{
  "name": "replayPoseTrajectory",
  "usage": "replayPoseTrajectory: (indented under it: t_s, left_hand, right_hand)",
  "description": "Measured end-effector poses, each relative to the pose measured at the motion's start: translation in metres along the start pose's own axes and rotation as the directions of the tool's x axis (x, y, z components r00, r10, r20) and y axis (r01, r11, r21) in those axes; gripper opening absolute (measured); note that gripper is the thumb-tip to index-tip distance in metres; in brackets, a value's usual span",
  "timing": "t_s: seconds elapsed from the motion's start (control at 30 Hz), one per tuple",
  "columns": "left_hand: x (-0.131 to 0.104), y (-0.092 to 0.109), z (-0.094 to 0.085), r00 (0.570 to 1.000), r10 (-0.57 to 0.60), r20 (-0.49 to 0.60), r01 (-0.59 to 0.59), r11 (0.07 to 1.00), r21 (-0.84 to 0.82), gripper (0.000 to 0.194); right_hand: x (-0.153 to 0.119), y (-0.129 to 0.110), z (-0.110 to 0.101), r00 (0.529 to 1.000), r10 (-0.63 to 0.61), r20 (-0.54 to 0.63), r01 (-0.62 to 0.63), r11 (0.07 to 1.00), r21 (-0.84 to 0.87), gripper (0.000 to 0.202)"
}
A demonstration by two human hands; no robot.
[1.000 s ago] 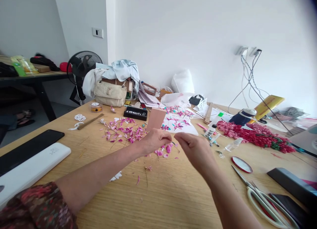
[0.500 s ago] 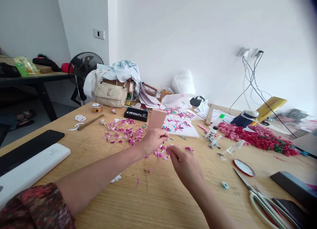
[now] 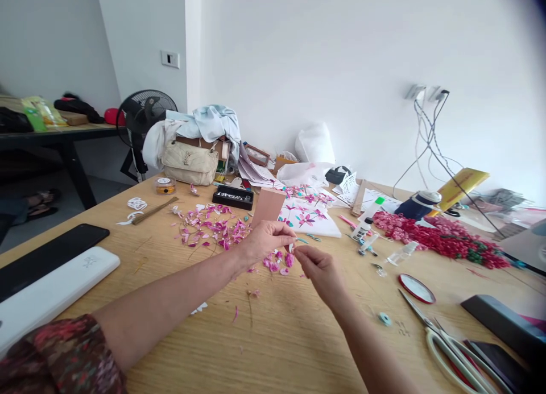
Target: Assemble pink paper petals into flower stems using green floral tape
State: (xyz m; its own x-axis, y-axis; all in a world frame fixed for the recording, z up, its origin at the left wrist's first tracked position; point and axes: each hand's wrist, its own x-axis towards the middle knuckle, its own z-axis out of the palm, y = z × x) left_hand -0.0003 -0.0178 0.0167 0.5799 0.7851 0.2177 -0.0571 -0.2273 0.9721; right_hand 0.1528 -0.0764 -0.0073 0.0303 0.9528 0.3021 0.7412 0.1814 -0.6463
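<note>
Your fingers (image 3: 294,251) hide the tiny piece btwn them; too small to ID. Scissors (image 3: 452,348) cut off at btm edge.

**Around our worktop**

We see scissors (image 3: 458,348) and a red lid (image 3: 416,287) at the right, a heap of red flowers (image 3: 439,239) behind them, a beige bag (image 3: 189,162) and black fan (image 3: 143,116) at the back, a white keyboard (image 3: 51,294) at the left.

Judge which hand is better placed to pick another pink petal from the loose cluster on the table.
Right, probably. The right hand sits just beside the pink petals, fingertips pointing at them. The left hand hovers above, pinched on a small pale piece.
</note>
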Motion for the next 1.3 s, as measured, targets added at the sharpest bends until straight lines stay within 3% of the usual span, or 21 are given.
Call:
replayPoseTrajectory:
  t_s: [0.13,0.23,0.3,0.37,0.43,0.57,0.63,0.7,0.8,0.9,0.97,1.07,1.13,1.23,1.3]
  left_hand:
    - [0.002,-0.006,0.0,0.989,0.083,-0.119,-0.051,0.967,0.251,0.01]
    - [0.001,-0.01,0.001,0.978,0.207,-0.011,-0.177,0.864,0.472,0.014]
    - [-0.001,-0.011,0.002,0.965,0.243,0.102,-0.26,0.812,0.523,0.015]
    - [-0.002,-0.009,0.003,0.959,0.213,0.188,-0.278,0.837,0.471,0.014]
    - [-0.003,-0.005,0.004,0.965,0.147,0.216,-0.213,0.92,0.328,0.013]
    - [-0.002,-0.002,0.003,0.994,0.05,0.101,-0.057,0.996,0.063,0.014]
    - [0.0,-0.004,0.002,0.998,0.053,0.017,-0.054,0.998,0.022,0.013]
    - [0.002,-0.007,0.001,0.996,0.07,-0.061,-0.067,0.997,0.049,0.01]
    - [0.004,-0.013,-0.001,0.984,0.135,-0.117,-0.103,0.964,0.245,0.009]
    - [0.002,-0.014,-0.001,0.97,0.242,-0.018,-0.204,0.856,0.475,0.014]
    - [0.0,-0.012,0.0,0.959,0.265,0.096,-0.275,0.805,0.525,0.015]
    - [-0.003,-0.006,0.002,0.955,0.206,0.216,-0.279,0.869,0.407,0.014]
    - [-0.005,-0.002,0.003,0.972,0.131,0.194,-0.177,0.954,0.243,0.011]
    - [-0.003,0.0,0.002,0.995,0.056,0.088,-0.059,0.998,0.035,0.012]
    - [0.0,-0.002,0.0,0.998,0.062,0.017,-0.061,0.998,-0.02,0.012]
  right_hand:
    - [-0.022,-0.021,0.01,0.996,-0.084,-0.021,0.072,0.944,-0.321,0.03]
    - [-0.026,-0.043,-0.003,0.993,-0.109,0.038,0.113,0.83,-0.546,0.027]
    - [-0.02,-0.051,-0.019,0.991,-0.122,0.054,0.13,0.79,-0.599,0.025]
    - [-0.009,-0.049,-0.034,0.989,-0.144,0.027,0.135,0.831,-0.539,0.024]
    - [0.004,-0.037,-0.043,0.99,-0.138,-0.023,0.119,0.919,-0.376,0.025]
    - [0.016,-0.004,-0.029,0.998,-0.045,-0.034,0.046,0.999,0.026,0.031]
    - [0.01,0.004,-0.012,1.0,0.012,0.003,-0.012,0.996,0.087,0.034]
    - [-0.001,0.002,0.004,1.0,0.022,0.008,-0.022,1.0,0.015,0.034]
    - [-0.019,-0.017,0.014,0.998,-0.054,-0.02,0.047,0.965,-0.258,0.031]
    - [-0.024,-0.041,0.002,0.995,-0.095,0.021,0.092,0.849,-0.52,0.029]
    - [-0.018,-0.05,-0.015,0.991,-0.12,0.053,0.128,0.8,-0.586,0.026]
    - [0.0,-0.045,-0.039,0.987,-0.155,0.031,0.151,0.867,-0.476,0.026]
    - [0.011,-0.031,-0.045,0.993,-0.12,-0.009,0.113,0.952,-0.286,0.026]
    - [0.016,-0.009,-0.033,1.0,-0.008,0.001,0.008,1.0,-0.002,0.028]
    - [0.008,-0.002,-0.016,0.999,0.033,0.025,-0.035,0.998,0.055,0.031]
